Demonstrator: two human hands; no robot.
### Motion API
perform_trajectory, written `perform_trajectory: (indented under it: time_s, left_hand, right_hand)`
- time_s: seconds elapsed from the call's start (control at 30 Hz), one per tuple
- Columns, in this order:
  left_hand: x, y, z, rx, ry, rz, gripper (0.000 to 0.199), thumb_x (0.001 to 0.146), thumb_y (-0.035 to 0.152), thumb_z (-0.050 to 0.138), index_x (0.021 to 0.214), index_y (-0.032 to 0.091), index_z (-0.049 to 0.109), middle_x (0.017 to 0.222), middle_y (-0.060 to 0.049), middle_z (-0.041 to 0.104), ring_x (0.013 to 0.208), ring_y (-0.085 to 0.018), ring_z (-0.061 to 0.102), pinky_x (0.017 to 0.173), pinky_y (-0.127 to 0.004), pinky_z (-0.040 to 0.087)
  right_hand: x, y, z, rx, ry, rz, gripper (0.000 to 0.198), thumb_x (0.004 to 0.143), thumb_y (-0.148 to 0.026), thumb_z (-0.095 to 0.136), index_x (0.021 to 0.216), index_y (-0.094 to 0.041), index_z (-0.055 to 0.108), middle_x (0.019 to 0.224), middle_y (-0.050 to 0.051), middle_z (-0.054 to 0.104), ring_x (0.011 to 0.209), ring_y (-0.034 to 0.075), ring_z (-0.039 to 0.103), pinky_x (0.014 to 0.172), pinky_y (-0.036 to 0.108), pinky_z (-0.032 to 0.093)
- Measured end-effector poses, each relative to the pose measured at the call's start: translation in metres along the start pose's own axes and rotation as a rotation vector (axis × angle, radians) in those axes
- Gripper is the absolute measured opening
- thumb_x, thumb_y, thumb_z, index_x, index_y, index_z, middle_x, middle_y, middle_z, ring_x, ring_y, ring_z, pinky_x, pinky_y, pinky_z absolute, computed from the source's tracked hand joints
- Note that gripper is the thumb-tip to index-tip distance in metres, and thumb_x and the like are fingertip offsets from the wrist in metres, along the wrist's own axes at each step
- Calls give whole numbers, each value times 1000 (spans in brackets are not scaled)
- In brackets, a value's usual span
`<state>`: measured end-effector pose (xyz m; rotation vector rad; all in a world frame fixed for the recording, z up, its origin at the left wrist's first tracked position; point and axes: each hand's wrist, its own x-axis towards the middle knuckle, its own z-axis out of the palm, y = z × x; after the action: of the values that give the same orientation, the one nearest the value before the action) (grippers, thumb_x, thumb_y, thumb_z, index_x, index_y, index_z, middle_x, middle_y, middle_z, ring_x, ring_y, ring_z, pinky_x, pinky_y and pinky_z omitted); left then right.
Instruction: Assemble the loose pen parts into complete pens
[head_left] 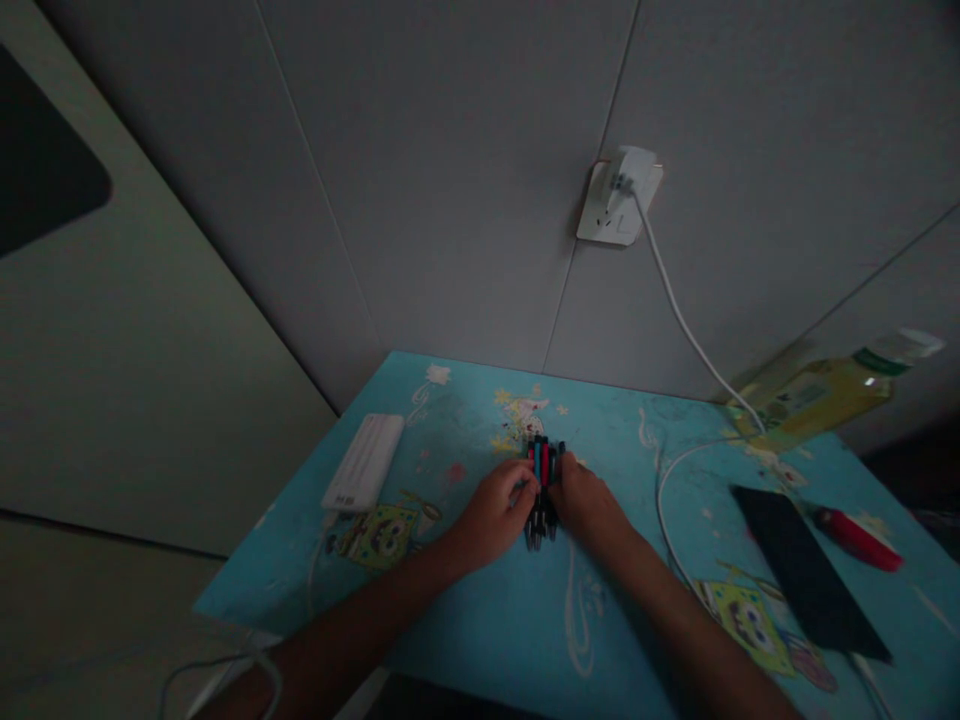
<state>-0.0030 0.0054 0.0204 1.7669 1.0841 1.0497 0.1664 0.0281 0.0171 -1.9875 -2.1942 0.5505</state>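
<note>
In the middle of the blue table a small bundle of pens (541, 490) lies with its tips toward me. Most are dark, and red and blue barrels show among them. From the left my left hand (496, 508) grips the bundle's side, thumb and forefinger curled against it. My right hand (589, 497) closes on the bundle's right side, its fingers partly hidden behind the knuckles. The pens sit side by side between both hands.
A white power bank (365, 462) with a cable lies left. At right are a dark flat phone-like slab (810, 570), a red-handled object (859, 540) and a bottle of yellow liquid (832, 395). A white cable (686, 325) runs from the wall socket (600, 225) onto the patterned table (480, 640).
</note>
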Motion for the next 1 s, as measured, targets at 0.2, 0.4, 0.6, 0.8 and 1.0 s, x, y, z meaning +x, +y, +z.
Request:
perform_trajectory:
  time_s: [0.2, 0.4, 0.6, 0.8, 1.0]
  left_hand:
    - [-2, -5, 3, -5, 31, 12, 17, 95, 25, 47, 93, 21, 63, 115, -10, 61, 116, -22, 54, 102, -37, 41]
    - [-2, 0, 4, -38, 20, -1, 16, 95, 24, 48, 91, 21, 63, 114, -9, 62, 114, -22, 55, 99, -36, 44]
    - [-5, -1, 4, -47, 27, -31, 17, 95, 25, 47, 93, 20, 63, 114, -9, 61, 115, -21, 55, 98, -34, 44]
    - [-7, -3, 6, -73, 42, -51, 18, 95, 26, 46, 95, 20, 62, 116, -9, 61, 112, -21, 56, 96, -34, 45]
    - [-5, -2, 2, -35, 41, -21, 19, 96, 28, 46, 96, 20, 63, 111, -8, 63, 109, -21, 56, 97, -33, 42]
  right_hand:
    - [-2, 3, -1, -28, -16, -30, 9, 90, -18, 48, 99, -16, 49, 94, 12, 66, 79, 23, 67, 61, 27, 35]
    - [1, 7, -2, 42, 7, -69, 8, 90, -21, 47, 95, -16, 51, 87, 12, 67, 75, 22, 66, 61, 28, 36]
    - [-5, 10, -2, 187, 97, -130, 9, 87, -16, 44, 92, -17, 51, 83, 8, 67, 72, 19, 64, 65, 27, 40]
    - [-11, 1, 4, 359, 140, -241, 11, 94, -21, 39, 96, -21, 50, 85, 3, 66, 74, 17, 63, 69, 25, 44]
    - [-8, 3, 5, 466, 134, -289, 19, 97, -23, 35, 109, -21, 49, 92, 4, 66, 79, 18, 64, 73, 28, 45]
